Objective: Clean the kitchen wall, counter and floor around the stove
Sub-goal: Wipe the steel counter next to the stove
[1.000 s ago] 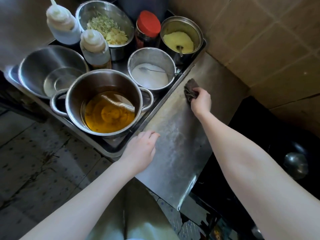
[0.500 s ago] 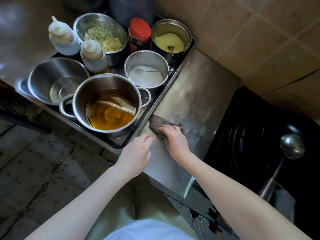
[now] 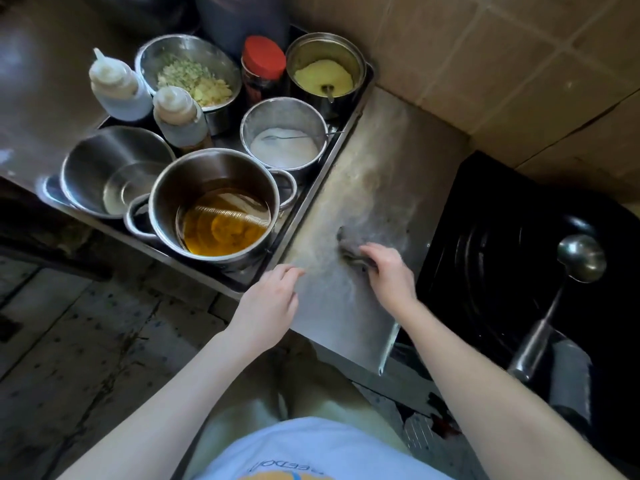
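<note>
Steel counter (image 3: 388,168) is wiped with a rag (image 3: 344,242) gripped under the right hand (image 3: 388,271); the left hand (image 3: 270,303) is rested, fingers together. The oil pot (image 3: 207,174) could be jolted by a wide stroke.

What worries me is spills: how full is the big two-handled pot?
Partly full: amber liquid lies low in the pot, well below its rim.

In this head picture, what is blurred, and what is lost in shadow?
Head view: the right hand and the dark grey cloth it grips are smeared by motion. Head view: the black wok sinks into shadow, while the steel pot of amber oil is sharp.
</note>
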Motion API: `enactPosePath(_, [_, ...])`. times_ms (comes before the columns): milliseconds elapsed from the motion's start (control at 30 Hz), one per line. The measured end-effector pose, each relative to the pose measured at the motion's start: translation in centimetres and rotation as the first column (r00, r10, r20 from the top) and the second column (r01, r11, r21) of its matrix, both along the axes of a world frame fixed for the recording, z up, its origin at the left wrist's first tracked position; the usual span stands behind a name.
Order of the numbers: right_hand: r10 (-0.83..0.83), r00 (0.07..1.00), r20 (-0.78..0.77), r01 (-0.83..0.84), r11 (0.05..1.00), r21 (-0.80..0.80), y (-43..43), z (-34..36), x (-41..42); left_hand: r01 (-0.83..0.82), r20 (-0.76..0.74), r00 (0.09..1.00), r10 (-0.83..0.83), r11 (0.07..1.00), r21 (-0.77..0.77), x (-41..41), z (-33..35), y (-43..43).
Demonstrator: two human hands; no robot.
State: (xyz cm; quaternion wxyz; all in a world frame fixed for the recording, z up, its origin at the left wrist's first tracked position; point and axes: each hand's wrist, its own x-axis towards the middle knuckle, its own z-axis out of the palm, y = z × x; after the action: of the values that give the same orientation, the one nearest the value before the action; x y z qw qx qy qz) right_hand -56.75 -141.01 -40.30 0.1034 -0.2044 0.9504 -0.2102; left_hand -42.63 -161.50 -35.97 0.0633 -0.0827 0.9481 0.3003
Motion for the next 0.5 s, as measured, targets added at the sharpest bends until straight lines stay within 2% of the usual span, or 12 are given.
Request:
enactPosePath(67, [-0.197,0.98,0.014,0.197,0.98,0.008,0.4,0.2,-2.2,0.018,0.0,1.0,-0.018,1.0,-0.001,0.2,0.1,-0.1])
enactPosePath(133, [-0.392,0.919,0.041,0.391,0.92,0.019,0.4,0.3,-3.9,0.031,0.007,1.0,-0.031,1.0,-0.003,0.5,0.1,-0.3])
enactPosePath(200, [-0.484,0.872,0.07,0.483,0.875,0.023,-0.1,0.2,-4.5,0.035,0.014,0.999,-0.035,0.999,-0.007,0.8,0.0,-0.5])
enactPosePath(367, [-0.524,0.845,0.108,0.527,0.85,0.001,-0.9,-0.1,-2.0,0.094,0.013,0.996,-0.093,0.996,-0.005,1.6,-0.4,-0.4])
enactPosePath(500, [-0.469,0.876,0.113,0.47,0.882,0.024,-0.8,-0.4,2.1,0.182,0.026,0.983,-0.181,0.983,-0.011,1.8,-1.0,0.0])
